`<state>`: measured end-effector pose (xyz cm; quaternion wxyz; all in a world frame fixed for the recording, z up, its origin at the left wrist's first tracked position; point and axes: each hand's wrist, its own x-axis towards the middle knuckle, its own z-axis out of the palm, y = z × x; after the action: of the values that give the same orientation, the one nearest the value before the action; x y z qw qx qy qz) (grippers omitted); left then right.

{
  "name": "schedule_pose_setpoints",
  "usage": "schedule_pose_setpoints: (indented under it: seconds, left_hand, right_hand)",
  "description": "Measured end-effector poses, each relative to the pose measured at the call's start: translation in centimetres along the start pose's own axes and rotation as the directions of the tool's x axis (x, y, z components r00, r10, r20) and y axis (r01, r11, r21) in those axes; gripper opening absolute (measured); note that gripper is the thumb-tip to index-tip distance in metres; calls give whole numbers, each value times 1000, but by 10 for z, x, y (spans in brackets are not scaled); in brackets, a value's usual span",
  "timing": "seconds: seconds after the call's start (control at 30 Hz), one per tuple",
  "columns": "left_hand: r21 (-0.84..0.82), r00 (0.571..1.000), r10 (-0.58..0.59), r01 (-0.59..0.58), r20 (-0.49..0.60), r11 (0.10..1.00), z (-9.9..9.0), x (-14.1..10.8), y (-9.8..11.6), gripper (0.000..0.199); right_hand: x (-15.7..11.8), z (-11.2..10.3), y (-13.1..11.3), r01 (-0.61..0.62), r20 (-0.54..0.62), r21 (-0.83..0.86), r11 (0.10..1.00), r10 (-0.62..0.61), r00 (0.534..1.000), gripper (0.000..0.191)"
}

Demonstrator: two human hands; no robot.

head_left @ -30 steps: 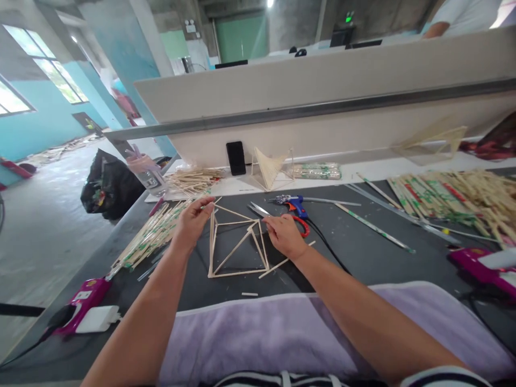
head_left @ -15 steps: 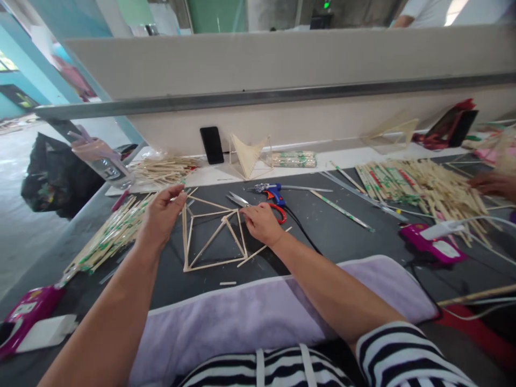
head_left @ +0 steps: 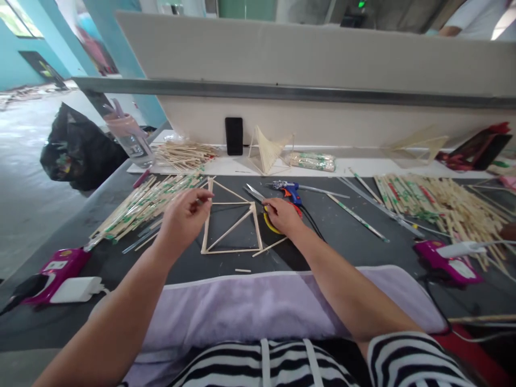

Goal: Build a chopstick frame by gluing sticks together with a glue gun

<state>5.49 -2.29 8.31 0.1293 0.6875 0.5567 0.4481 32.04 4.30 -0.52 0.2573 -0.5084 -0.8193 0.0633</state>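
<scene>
On the dark tabletop stands an open frame of thin wooden sticks (head_left: 231, 251), joined at their ends into square and triangular shapes. My left hand (head_left: 183, 223) is at its left side, fingers curled in and fingertips against the left stick near the top corner. Just right of the frame, my right hand (head_left: 282, 215) is closed over the middle of a pair of scissors (head_left: 255, 192); the blades point up and left, with red and yellow handle loops partly hidden beneath the hand. Close behind lies a blue glue gun (head_left: 291, 192) with a clear glue stick in its back.
Stick bundles lie left (head_left: 133, 209) and a stick pile (head_left: 427, 196) right. A finished stick model (head_left: 268, 150) and a phone (head_left: 234, 136) stand at the back. Purple power strips (head_left: 60, 274) flank the table. A lilac towel (head_left: 258, 306) covers the front edge.
My right hand has shifted from the frame's corner onto the scissors, whose yellow handle now shows. My left hand sits lower along the frame, which looks turned. The camera view has swung left.
</scene>
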Motion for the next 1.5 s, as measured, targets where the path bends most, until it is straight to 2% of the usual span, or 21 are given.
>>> schedule_pose_setpoints:
  seconds: [0.07, 0.1, 0.13, 0.2, 0.27, 0.37, 0.47, 0.6, 0.7, 0.9, 1.07, 1.27, 1.33, 1.4, 1.43, 1.47, 1.5]
  left_hand:
    - [91, 994, -80, 73, 75, 993, -6, -6, -6, 16]
    - [88, 980, -153, 143, 126, 986, -8, -9, -11, 17]
    - [59, 953, -236, 229, 189, 972, -9, -11, -16, 20]
    - [-30, 861, -367, 402, 353, 915, -8, -17, -28, 30]
    - [-126, 779, -387, 505, 493, 854, -4, -22, -36, 39]
    - [-201, 729, -324, 531, 602, 823, 4, -28, -41, 35]
    - [-200, 708, -325, 549, 627, 811, 6, -32, -42, 30]
    - [-174, 685, -366, 584, 630, 793, 2, -32, -44, 31]
    - [-156, 686, -390, 590, 614, 792, 2, -30, -44, 34]
    - [-168, 680, -398, 607, 616, 777, 10, -30, -43, 39]
    - [-164, 653, -420, 641, 630, 750, 12, -31, -45, 39]
    - [-183, 625, -403, 663, 669, 725, 17, -35, -45, 37]
    - [-163, 611, -404, 665, 681, 729, 12, -35, -46, 39]
    - [-109, 598, -413, 647, 687, 754, 1, -34, -48, 40]
    - [-79, 593, -417, 633, 689, 770, -6, -33, -50, 39]
    - [-57, 591, -413, 616, 693, 786, -14, -32, -52, 38]
    - [-46, 586, -404, 604, 702, 796, -21, -31, -53, 39]
  right_hand:
    - [-3, -11, -8, -89, 60, -24, 996, 90, 994, 25]
    - [-7, -17, -13, -94, 87, -28, 995, 97, 992, 24]
    - [-13, -23, -20, -92, 119, -24, 995, 94, 988, 23]
    - [-28, -33, -33, -85, 192, 4, 996, 83, 978, 24]
    - [-45, -39, -46, -77, 274, 36, 996, 65, 960, 25]
    - [-63, -35, -59, -29, 330, 84, 996, 0, 944, 26]
    - [-70, -23, -61, -4, 309, 77, 997, -20, 951, 12]
    - [-63, -11, -57, 35, 294, 27, 999, -42, 955, 14]
    - [-52, -8, -54, 47, 262, -24, 999, -39, 964, 14]
    - [-41, -23, -30, -21, 201, -47, 999, 30, 979, 14]
    - [-62, -38, -13, 34, 298, -102, 994, -2, 955, 12]
    - [-76, -42, -12, 50, 321, -232, 971, 28, 947, 13]
    - [-78, -51, -12, 39, 353, -165, 986, 22, 935, 13]
    - [-81, -64, -16, -70, 374, 17, 997, 59, 926, 13]
    - [-83, -72, -19, -157, 390, 157, 975, 85, 917, 11]
    - [-84, -79, -23, -252, 413, 323, 912, 104, 905, 10]
    - [-85, -84, -28, -338, 443, 492, 802, 103, 891, 8]
